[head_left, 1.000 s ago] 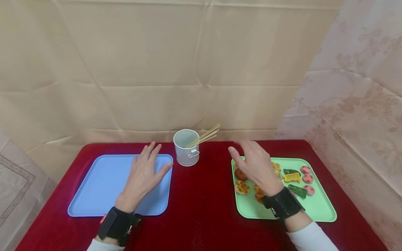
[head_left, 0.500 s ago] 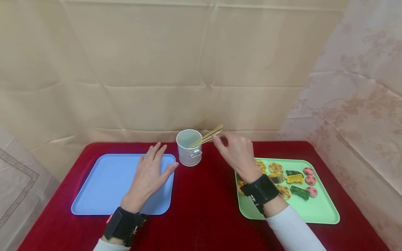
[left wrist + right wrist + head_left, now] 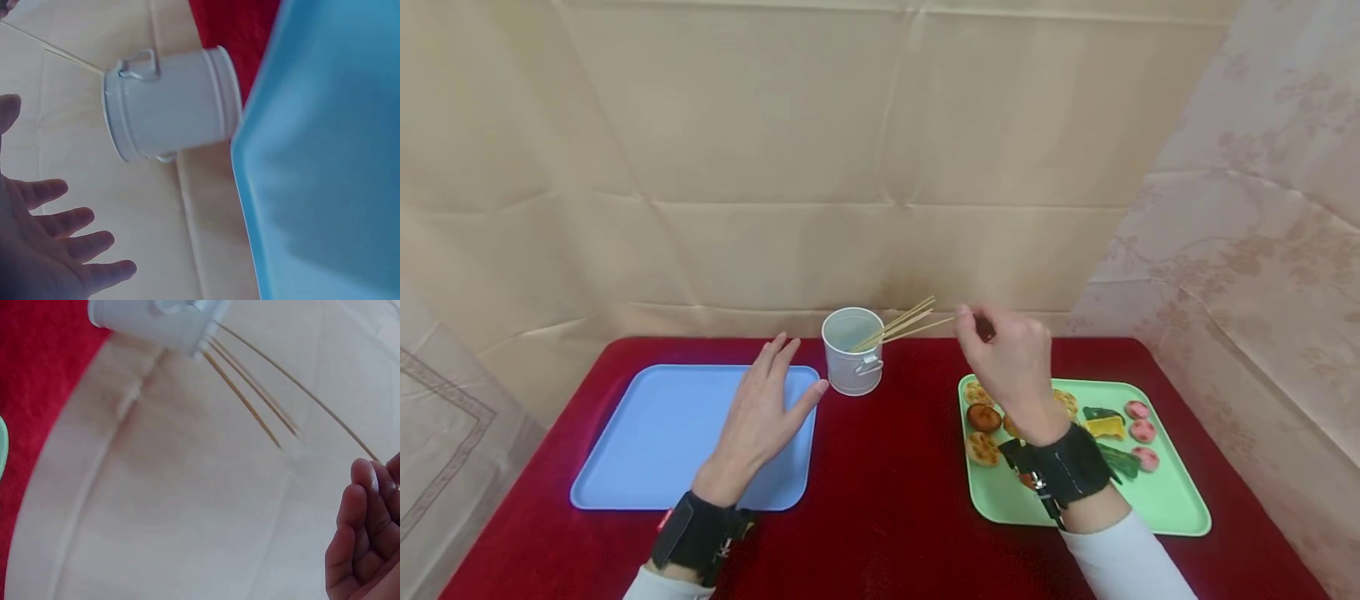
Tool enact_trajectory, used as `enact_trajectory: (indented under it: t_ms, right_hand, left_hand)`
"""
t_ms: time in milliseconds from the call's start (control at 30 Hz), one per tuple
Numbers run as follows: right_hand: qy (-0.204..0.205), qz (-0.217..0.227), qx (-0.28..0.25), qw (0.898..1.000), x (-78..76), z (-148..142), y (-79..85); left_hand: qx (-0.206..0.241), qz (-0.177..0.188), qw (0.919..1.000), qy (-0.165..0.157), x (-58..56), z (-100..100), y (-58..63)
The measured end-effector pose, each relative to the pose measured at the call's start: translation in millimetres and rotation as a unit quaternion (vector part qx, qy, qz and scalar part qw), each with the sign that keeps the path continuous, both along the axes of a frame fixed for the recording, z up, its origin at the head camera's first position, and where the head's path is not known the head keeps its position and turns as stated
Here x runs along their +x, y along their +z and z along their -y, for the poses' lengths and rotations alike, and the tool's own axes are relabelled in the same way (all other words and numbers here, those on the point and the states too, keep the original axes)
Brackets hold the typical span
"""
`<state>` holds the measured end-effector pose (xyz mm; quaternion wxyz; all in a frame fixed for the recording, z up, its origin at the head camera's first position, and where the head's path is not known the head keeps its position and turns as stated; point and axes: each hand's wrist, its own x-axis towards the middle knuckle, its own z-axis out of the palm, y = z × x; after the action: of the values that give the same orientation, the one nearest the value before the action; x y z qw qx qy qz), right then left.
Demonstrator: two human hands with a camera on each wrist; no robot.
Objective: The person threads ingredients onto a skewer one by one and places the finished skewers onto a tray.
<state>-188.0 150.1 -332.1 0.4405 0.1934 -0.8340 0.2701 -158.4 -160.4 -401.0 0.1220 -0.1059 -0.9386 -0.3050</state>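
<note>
My right hand [image 3: 1011, 362] pinches the end of a thin wooden skewer [image 3: 300, 384], whose other end is still inside a small white metal bucket [image 3: 853, 354]. Several more skewers [image 3: 901, 322] lean out over the bucket's right rim. In the right wrist view, the curled fingers [image 3: 353, 506] meet at the skewer's tip. My left hand [image 3: 760, 417] hovers over the right part of a blue tray [image 3: 647, 433], fingers spread and holding nothing. The left wrist view has that hand's fingers [image 3: 90, 247] apart from the bucket, which stands beside the tray's corner.
On the right, a green tray [image 3: 1165, 500] carries toy food: round lotus-like slices [image 3: 982, 448], a brown mushroom-like cap [image 3: 983, 417], a yellow piece [image 3: 1105, 427], green pieces [image 3: 1120, 460] and pink rounds [image 3: 1142, 431]. A dark red cloth [image 3: 887, 492] covers the table. Beige fabric [image 3: 775, 167] hangs behind.
My right hand went left to the skewers, took hold of one, and moved back right, drawing it partly out of the bucket. The left hand has stayed nearly in place.
</note>
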Motion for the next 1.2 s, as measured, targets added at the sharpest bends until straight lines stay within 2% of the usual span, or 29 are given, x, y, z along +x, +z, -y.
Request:
enact_trajectory:
  t_ms: [167,300,400,433,500,533,567,633,700,833,900,967,1000,1100,1200]
  right_hand:
    - [0.003,-0.015,-0.072,0.997,15.1,-19.5,12.0]
    - [0.002,0.005,-0.138,0.990,27.2,-31.0,13.5]
    - [0.009,0.042,-0.206,0.978,34.1,-34.2,9.7]
    - [0.015,0.057,-0.231,0.971,35.8,-34.4,7.6]
    - [0.029,0.089,-0.274,0.957,38.9,-34.0,3.1]
    - [0.037,0.105,-0.293,0.950,40.3,-33.5,0.4]
    - [0.042,0.120,-0.306,0.943,41.7,-32.7,-2.4]
    - [0.056,0.144,-0.321,0.934,43.8,-30.7,-8.3]
    - [0.073,0.163,-0.336,0.925,45.5,-27.8,-14.2]
    - [0.111,0.185,-0.360,0.908,49.6,-19.1,-23.9]
    - [0.130,0.199,-0.368,0.899,53.1,-12.8,-28.2]
    - [0.142,0.222,-0.371,0.891,57.2,-6.5,-33.6]
    - [0.148,0.233,-0.374,0.885,58.9,-3.3,-36.5]
    - [0.165,0.270,-0.386,0.866,63.5,5.8,-46.0]
    - [0.180,0.300,-0.409,0.842,65.9,14.5,-55.6]
  left_hand:
    - [0.083,0.013,0.9964,-0.007,1.3,-5.7,5.5]
    - [0.161,0.011,0.9868,-0.020,3.1,-12.1,7.3]
    - [0.236,0.017,0.9708,-0.040,5.0,-20.2,6.8]
    - [0.263,0.022,0.9633,-0.050,5.7,-23.7,6.8]
    - [0.323,0.037,0.9429,-0.071,6.9,-31.2,6.3]
    - [0.356,0.047,0.9296,-0.082,7.7,-35.1,6.4]
    - [0.392,0.059,0.9129,-0.095,8.3,-38.8,6.4]
    - [0.465,0.085,0.8724,-0.123,9.2,-45.7,7.0]
    - [0.539,0.111,0.8211,-0.152,10.0,-51.5,8.0]
    - [0.661,0.150,0.7046,-0.209,11.5,-61.6,9.7]
    - [0.702,0.164,0.6561,-0.225,11.8,-66.0,10.1]
    - [0.732,0.172,0.6179,-0.229,12.0,-70.2,10.0]
    - [0.743,0.174,0.6043,-0.229,11.9,-72.3,10.0]
    - [0.761,0.172,0.5820,-0.229,11.8,-78.6,9.4]
    - [0.767,0.166,0.5772,-0.225,11.5,-85.2,8.7]
